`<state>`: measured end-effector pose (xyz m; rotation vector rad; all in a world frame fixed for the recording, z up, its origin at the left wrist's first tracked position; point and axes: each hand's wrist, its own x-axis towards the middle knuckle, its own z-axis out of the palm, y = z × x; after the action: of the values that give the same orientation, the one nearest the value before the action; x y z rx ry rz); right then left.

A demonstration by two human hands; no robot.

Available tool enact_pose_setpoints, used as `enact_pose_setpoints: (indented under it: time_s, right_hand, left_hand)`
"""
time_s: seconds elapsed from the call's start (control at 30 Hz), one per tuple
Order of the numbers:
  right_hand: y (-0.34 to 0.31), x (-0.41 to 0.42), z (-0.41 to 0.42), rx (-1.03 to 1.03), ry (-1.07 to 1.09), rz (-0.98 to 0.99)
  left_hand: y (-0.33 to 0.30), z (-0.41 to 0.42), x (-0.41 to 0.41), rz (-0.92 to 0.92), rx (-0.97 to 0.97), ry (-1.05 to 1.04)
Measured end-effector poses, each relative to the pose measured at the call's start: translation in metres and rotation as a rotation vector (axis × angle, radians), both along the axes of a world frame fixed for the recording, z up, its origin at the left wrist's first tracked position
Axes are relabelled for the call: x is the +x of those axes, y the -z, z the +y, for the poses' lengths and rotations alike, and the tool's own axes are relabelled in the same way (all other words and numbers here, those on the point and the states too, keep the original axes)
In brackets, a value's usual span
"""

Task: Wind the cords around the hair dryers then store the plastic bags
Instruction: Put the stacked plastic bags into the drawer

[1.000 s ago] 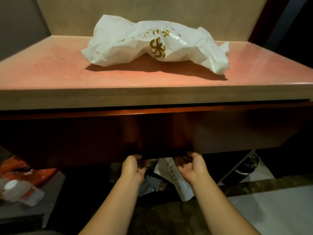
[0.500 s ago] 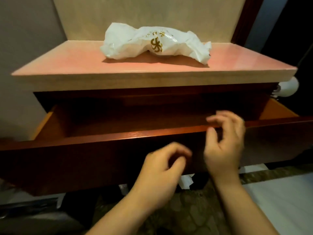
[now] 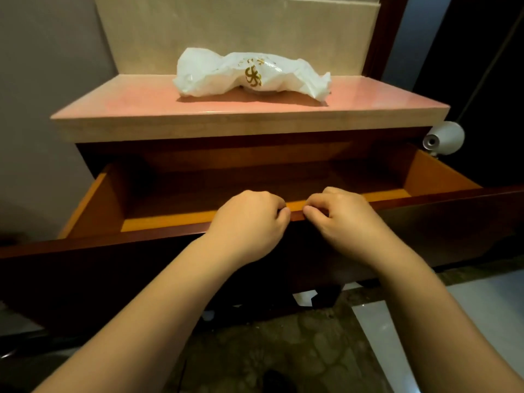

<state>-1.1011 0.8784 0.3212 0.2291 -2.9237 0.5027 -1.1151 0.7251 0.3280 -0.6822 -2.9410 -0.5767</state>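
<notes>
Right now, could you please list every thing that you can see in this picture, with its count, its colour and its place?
plastic bag: one, white with a gold emblem, crumpled, lying on the countertop towards the back.
countertop: one, pink top with a pale beige edge, above the drawer.
drawer: one, dark reddish-brown front with an orange-brown inside, pulled open under the countertop; nothing visible inside it.
round white object: one, white, right of the countertop's edge; I cannot tell what it is.
white scrap: one, on the floor below the drawer.
left hand: one, fingers curled over the drawer's front edge.
right hand: one, gripping the same edge, beside the left.
</notes>
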Motion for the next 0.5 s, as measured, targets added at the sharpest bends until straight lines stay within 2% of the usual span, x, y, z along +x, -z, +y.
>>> enact_pose_setpoints:
  time_s: [0.17, 0.33, 0.4, 0.5]
  right_hand:
    - [-0.024, 0.014, 0.002, 0.122, -0.14, -0.188]
    - [-0.048, -0.003, -0.003, 0.258, -0.294, -0.461]
    - [-0.054, -0.017, -0.006, 0.293, -0.356, -0.595]
    - [-0.071, -0.043, -0.008, 0.265, -0.411, -0.81]
  left_hand:
    - [-0.015, -0.002, 0.011, -0.067, -0.14, 0.136]
    - [-0.03, 0.002, 0.002, -0.181, -0.337, 0.311]
    - [-0.038, 0.002, -0.01, -0.3, -0.376, 0.386]
    - [-0.054, 0.001, -0.034, -0.688, -0.322, 0.468]
